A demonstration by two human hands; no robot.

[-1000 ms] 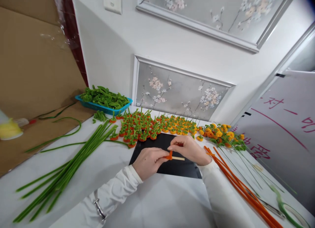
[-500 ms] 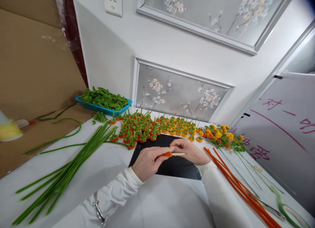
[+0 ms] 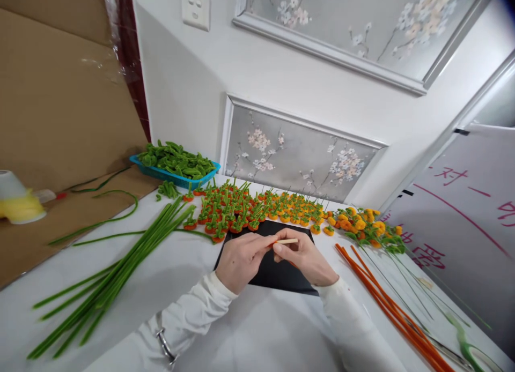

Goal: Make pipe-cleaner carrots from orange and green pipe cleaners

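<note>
My left hand (image 3: 240, 258) is closed around a thin pale wooden stick (image 3: 288, 241), whose end sticks out to the right. A bit of orange pipe cleaner (image 3: 275, 243) shows at the stick by the fingertips; most of it is hidden. My right hand (image 3: 309, 257) pinches at the same spot, fingertips against the left ones, and an orange end peeks out below its fingers. Both hands are above a black mat (image 3: 267, 273). Just beyond stand many small orange persimmon-like shapes (image 3: 219, 236) with green tops, and yellow-orange ones (image 3: 316, 229) beside them.
Green pipe cleaners (image 3: 116, 278) lie at left, orange ones (image 3: 388, 302) at right near scissors (image 3: 450, 354) and green tape (image 3: 478, 357). A blue tray (image 3: 171, 175) of green pieces stands at the back left. Yellow-orange flower stems (image 3: 370, 227) lie at the back right.
My right hand has turned and moved lower, its fingers now in front of the stick. The orange coil is more covered, and the stick tilts slightly upward. The whole view has shifted a little.
</note>
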